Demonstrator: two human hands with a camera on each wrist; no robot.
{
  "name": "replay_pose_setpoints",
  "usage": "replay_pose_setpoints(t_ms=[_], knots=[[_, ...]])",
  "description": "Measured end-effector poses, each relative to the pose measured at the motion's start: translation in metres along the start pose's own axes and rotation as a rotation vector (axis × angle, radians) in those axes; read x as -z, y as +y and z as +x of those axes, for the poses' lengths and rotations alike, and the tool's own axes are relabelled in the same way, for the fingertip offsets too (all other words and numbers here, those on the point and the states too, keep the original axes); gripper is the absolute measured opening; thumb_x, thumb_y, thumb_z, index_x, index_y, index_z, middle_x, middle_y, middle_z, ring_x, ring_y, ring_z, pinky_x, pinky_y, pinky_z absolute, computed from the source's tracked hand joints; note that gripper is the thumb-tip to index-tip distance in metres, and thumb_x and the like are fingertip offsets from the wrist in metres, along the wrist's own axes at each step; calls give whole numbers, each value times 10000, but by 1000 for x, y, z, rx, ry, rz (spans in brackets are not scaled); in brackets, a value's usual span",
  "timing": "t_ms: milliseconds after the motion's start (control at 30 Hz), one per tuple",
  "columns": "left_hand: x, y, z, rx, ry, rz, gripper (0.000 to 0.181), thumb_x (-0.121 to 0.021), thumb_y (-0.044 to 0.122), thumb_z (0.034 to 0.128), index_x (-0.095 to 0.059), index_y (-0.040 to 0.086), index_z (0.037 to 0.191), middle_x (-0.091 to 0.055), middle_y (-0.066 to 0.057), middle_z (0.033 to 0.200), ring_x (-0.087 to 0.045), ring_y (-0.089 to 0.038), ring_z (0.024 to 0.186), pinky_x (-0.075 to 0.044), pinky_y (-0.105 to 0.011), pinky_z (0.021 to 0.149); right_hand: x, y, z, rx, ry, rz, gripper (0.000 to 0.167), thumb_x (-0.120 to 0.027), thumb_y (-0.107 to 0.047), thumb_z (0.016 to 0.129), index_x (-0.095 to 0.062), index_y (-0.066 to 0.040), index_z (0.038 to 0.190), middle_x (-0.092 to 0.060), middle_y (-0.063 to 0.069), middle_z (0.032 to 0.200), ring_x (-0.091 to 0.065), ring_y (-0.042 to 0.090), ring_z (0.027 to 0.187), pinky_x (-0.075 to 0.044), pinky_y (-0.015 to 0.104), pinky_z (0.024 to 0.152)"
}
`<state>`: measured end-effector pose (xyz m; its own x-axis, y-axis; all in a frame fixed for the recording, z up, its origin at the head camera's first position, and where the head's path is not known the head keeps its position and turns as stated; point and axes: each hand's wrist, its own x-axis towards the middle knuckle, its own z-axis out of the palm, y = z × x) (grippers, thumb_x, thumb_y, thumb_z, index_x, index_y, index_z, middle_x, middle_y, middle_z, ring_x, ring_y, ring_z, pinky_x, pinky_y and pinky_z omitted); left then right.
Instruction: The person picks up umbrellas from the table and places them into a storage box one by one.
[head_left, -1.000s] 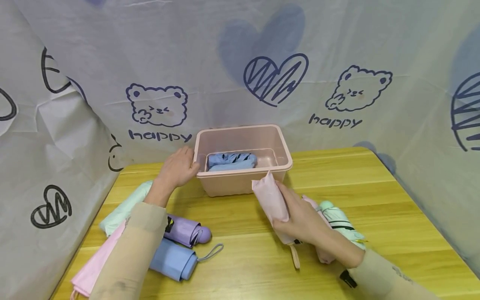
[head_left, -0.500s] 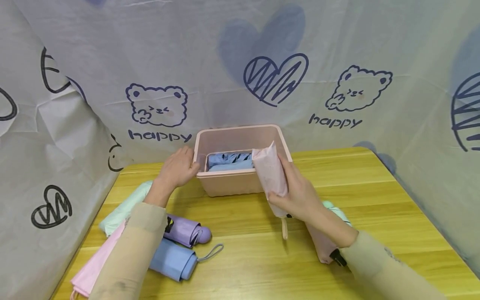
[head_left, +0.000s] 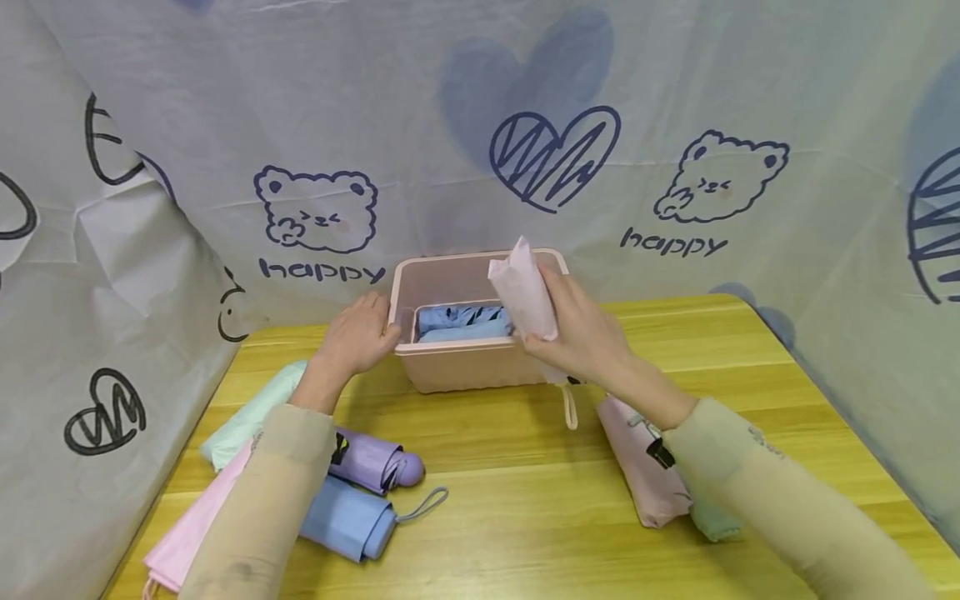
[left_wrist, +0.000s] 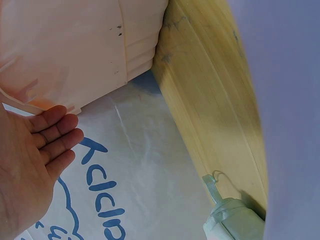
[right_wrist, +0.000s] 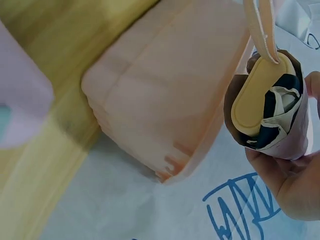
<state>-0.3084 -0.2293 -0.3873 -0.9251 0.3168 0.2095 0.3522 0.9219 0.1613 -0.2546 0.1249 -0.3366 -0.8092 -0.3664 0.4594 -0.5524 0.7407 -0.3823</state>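
- A white cloth with blue bears, hearts and the word "happy" hangs behind a yellow wood surface [head_left: 495, 517].
- Far left, a long pink umbrella [head_left: 191, 533] lies folded, partly behind the left sleeve [head_left: 258, 508].
- A mint umbrella [head_left: 251, 417] lies just above it.
- A blue umbrella [head_left: 348, 518] with a loop is next.
- The left hand [head_left: 356, 337] touches the bin's left rim, its fingers nearly straight and side by side.
- A purple umbrella [head_left: 375, 462] lies just above the blue one.
- The pink bin [head_left: 465, 368] has a blue bundle [head_left: 465, 332] inside.
- The light pink umbrella [head_left: 525, 296] is up by the bin's right side, tilted, its loop hanging down.
- The right hand [head_left: 581, 333] grips it, fingers curled around.
- A dusty pink umbrella [head_left: 637, 467] lies on the right.
- A green bundle [head_left: 712, 517] pokes out beside it, mostly hidden by the right sleeve [head_left: 780, 492].
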Motion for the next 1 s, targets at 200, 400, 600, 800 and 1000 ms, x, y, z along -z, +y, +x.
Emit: replay_pose_setpoints(t_ms=[200, 400, 600, 800, 1000], knots=[[-1, 0, 1, 4, 1, -7, 466, -392, 338, 919, -556, -41, 1135, -528, -151, 1034, -483, -309, 927, -452, -449, 810, 3, 0, 24, -15, -110, -70, 1022, -832, -367, 769, -308, -118, 1610, -539, 171, 1436, -650, 352, 961, -589, 508, 691], [2, 1, 0, 3, -2, -11, 452, -394, 339, 929, -549, -35, 1129, -529, -150, 1040, -484, -305, 930, -453, -445, 810, 2, -2, 42, -74, -245, -127, 999, -798, -385, 798, -297, -98, 1613, -493, 203, 1484, -634, 350, 986, -588, 520, 745], [2, 2, -1, 10, -10, -10, 445, -397, 340, 930, -549, -30, 1124, -539, -150, 1051, -492, -306, 938, -461, -450, 821, -2, -3, 62, -124, -336, -142, 953, -760, -387, 837, -294, -71, 1607, -524, 219, 1417, -614, 340, 1051, -588, 511, 807], [1, 1, -1, 19, -14, -17, 444, -400, 337, 931, -547, -33, 1128, -539, -154, 1061, -496, -310, 943, -465, -455, 826, -8, -2, 85, -134, -395, -167, 869, -733, -350, 854, -341, 17, 1537, -574, 230, 1287, -588, 337, 1075, -564, 500, 881], [0, -2, 1, -3, -2, -10, 442, -413, 333, 938, -546, -45, 1124, -547, -169, 1070, -508, -329, 973, -466, -475, 869, -13, -2, 105, -155, -438, -166, 774, -721, -338, 876, -389, 26, 1473, -590, 207, 1228, -590, 335, 1065, -544, 489, 910]])
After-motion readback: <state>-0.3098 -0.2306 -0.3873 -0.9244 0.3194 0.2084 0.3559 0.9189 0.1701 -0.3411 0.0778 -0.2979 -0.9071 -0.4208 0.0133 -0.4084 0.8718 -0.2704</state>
